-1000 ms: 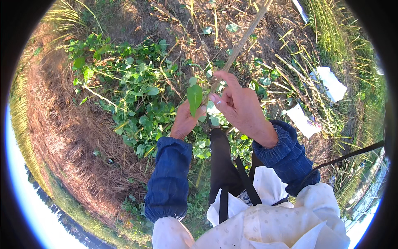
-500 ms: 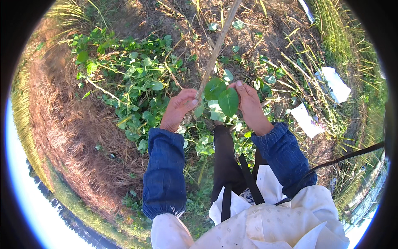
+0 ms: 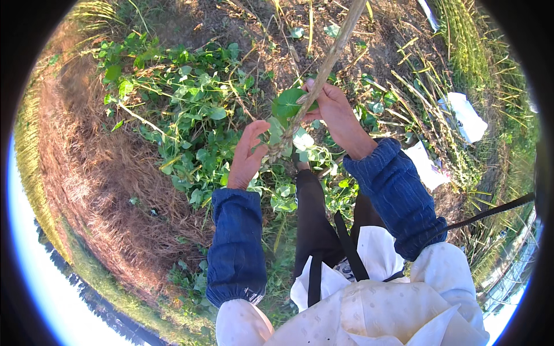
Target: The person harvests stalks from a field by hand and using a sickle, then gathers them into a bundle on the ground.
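A dry brown stick slants up from between my hands toward the top of the view. My right hand is closed in a pinch at the stick's right side, its fingertips partly behind the stick. A broad green leaf of a leafy vine shows just left of the stick against these fingertips; the pinched part of the vine is hidden. My left hand is left of the stick's lower part, fingers apart and curved, holding nothing. Dry, knotted fibres wrap the lower stick between the hands.
Green vines spread over the ground at left, beside dry brown grass. Cut stalks lie at right with white sheets. My dark-trousered leg stands below the hands; a black strap crosses at right.
My left hand has let go of the stick and opened. My right hand has moved up and left to the stick, bringing the vine leaves behind it. The stick's top has shifted right.
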Demonstrator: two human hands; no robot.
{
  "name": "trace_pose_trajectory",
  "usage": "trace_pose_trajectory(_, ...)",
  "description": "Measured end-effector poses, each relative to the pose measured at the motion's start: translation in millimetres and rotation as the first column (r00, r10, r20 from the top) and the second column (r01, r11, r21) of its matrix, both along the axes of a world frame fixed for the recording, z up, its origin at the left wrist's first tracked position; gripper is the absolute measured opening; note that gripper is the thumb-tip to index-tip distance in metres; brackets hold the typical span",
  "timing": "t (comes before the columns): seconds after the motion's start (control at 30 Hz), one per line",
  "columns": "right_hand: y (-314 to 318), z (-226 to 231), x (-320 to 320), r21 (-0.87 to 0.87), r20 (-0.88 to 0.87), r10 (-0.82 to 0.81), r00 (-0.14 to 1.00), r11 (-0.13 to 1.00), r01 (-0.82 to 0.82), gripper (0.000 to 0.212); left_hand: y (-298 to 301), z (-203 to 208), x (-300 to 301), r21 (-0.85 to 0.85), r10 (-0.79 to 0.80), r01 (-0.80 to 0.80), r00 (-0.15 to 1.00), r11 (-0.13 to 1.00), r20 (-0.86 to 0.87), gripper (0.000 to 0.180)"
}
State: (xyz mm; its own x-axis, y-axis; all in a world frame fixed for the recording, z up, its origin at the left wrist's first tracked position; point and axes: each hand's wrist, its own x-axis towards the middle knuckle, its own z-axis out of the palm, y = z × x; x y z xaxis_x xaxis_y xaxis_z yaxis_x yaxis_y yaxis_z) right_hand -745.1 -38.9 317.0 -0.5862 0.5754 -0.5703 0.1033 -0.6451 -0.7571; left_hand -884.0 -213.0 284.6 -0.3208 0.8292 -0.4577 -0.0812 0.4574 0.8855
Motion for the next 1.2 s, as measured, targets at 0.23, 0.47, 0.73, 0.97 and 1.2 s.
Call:
trace_pose_trajectory(0.23,-11,-5,10,0.064,0.034,-0.143,0.989,0.988,0.141,0.032,-31,-52,20,-0.089,0.020,-0.036,0.985,0.995,-0.173,0.032)
trace_pose_trajectory(0.47,-56,39,28,0.138,0.010,0.334,0.942,0.933,-0.332,0.030,-29,-66,18,-0.064,-0.174,0.163,0.941,0.985,-0.289,0.028)
trace_pose_trajectory(0.73,24,54,-24,0.801,0.091,-0.050,0.995,0.597,-0.043,0.057,-33,-52,67,-0.055,-0.245,0.257,0.805,0.965,-0.539,0.032)
trace_pose_trajectory(0.97,-24,63,57,0.525,0.316,0.368,0.874,0.700,-0.484,0.028,-50,4,39,0.025,-0.140,0.181,0.835,0.983,-0.533,0.028)
trace_pose_trajectory(1.2,-77,-41,55,0.683,0.129,0.577,0.806,0.538,-0.494,0.040,-72,46,44,0.083,-0.190,0.313,0.745,0.946,-0.639,0.030)
